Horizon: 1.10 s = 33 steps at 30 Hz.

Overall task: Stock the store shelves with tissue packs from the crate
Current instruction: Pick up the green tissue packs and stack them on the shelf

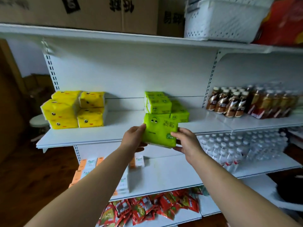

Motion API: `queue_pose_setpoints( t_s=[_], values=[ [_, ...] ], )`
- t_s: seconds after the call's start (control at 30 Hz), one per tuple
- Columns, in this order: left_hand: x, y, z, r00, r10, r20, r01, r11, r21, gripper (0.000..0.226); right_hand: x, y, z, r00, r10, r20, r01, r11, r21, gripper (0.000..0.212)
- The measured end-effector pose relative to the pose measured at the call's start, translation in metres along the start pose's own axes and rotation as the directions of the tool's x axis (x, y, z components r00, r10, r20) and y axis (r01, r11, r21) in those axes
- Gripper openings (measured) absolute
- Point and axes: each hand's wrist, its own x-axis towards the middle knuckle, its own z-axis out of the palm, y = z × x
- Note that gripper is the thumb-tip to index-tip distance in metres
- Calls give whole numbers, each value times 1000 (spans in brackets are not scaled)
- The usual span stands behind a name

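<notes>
A lime-green tissue pack (159, 130) with a printed cartoon face is pinched between the left hand (133, 138) and right hand (186, 141), held over the middle shelf's (91, 133) front edge. Behind it sits a green pack stack (161, 104); yellow packs (73, 110) stand toward the shelf's left end, bottled drinks (246, 102) toward the right.

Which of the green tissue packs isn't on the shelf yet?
The green pack held between the left hand and right hand, in front of the shelf edge. The other green packs sit stacked on the shelf.
</notes>
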Motion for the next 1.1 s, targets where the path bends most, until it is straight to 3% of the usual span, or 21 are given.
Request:
queue_pose_setpoints(
  t_s=[0.37,0.53,0.7,0.83,1.0,1.1],
  values=[
    [83,24,96,994,-24,107,20,999,38,11,107,-29,-65,970,-227,-90,222,973,-55,38],
    [136,47,168,997,71,17,-73,991,113,31,185,-50,-107,958,-242,-154,240,970,-35,33],
    [188,52,202,981,118,-157,-74,962,262,49,258,-65,-126,948,-305,-92,294,948,-120,31],
    [217,50,214,971,112,-213,-25,927,375,49,306,-50,-126,961,-267,-71,253,953,-168,25],
    [238,47,229,960,163,-228,-14,841,540,33,347,-27,-118,981,-178,-79,157,964,-216,23],
    [244,44,239,968,118,-224,12,862,507,64,365,-17,-110,990,-121,-70,102,967,-234,24]
  ],
)
